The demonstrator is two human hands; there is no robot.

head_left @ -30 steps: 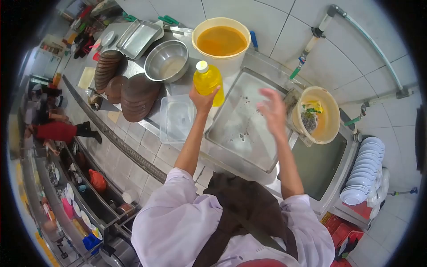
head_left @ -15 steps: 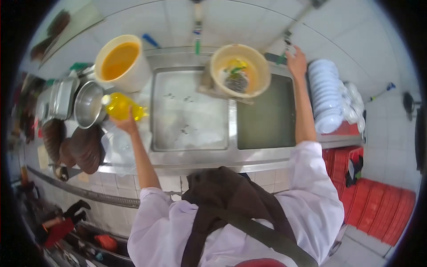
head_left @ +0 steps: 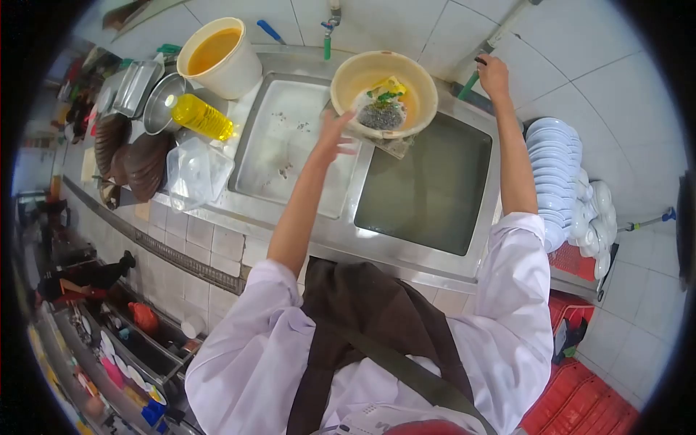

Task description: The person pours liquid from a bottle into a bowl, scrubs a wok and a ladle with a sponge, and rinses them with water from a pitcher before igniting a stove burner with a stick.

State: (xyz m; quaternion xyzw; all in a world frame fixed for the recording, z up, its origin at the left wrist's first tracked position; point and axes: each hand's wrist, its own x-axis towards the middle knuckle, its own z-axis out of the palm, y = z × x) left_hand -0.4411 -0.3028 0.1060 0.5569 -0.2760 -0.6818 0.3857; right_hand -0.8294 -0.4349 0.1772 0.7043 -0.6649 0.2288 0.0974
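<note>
My left hand (head_left: 335, 136) is open and empty over the divider side of the left basin (head_left: 290, 145), its fingers near a cream tub (head_left: 424, 76). Inside the tub lie a metal scourer (head_left: 382, 116) and a yellow-green packet (head_left: 388, 88). My right hand (head_left: 493, 75) is closed on the tap handle (head_left: 481, 62) at the wall, above the right basin, which holds murky water (head_left: 428, 185). The yellow bottle (head_left: 199, 117) leans at the left, beside a steel bowl (head_left: 156, 109).
A white bucket of orange liquid (head_left: 243, 69) stands at the back left. Clear plastic containers (head_left: 194, 172) and brown stacked items (head_left: 145, 161) lie at the left edge. White bowls (head_left: 552, 174) are stacked at the right, above red crates (head_left: 580, 399).
My left hand has let go of the yellow bottle and moved right, toward the cream tub. My right hand remains at the tap. The view has turned and shifted.
</note>
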